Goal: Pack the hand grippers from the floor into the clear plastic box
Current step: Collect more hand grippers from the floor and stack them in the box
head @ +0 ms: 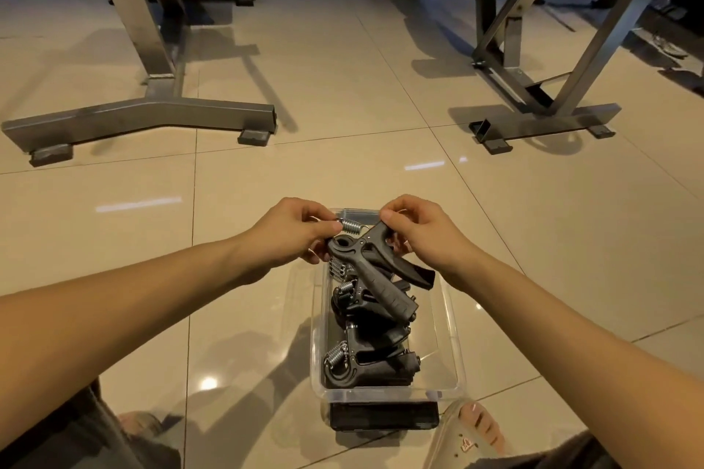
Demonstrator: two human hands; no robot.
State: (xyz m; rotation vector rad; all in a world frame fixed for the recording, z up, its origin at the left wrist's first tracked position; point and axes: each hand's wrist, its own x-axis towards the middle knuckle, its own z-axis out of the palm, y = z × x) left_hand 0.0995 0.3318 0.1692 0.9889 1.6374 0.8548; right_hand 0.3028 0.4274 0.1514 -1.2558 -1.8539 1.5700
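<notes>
A black hand gripper (375,270) with a steel spring hangs over the far end of the clear plastic box (455,350), handles pointing toward me. My left hand (293,236) pinches its spring end. My right hand (423,232) grips the upper handle. Inside the box lie several more black hand grippers (365,358), stacked along its left side with springs to the left. The box stands on the tiled floor between my feet.
A black flat lid or tray (384,416) lies under the box's near end. My right foot in a sandal (470,434) is beside it. Steel bench frames stand on the floor ahead at left (152,114) and right (544,118).
</notes>
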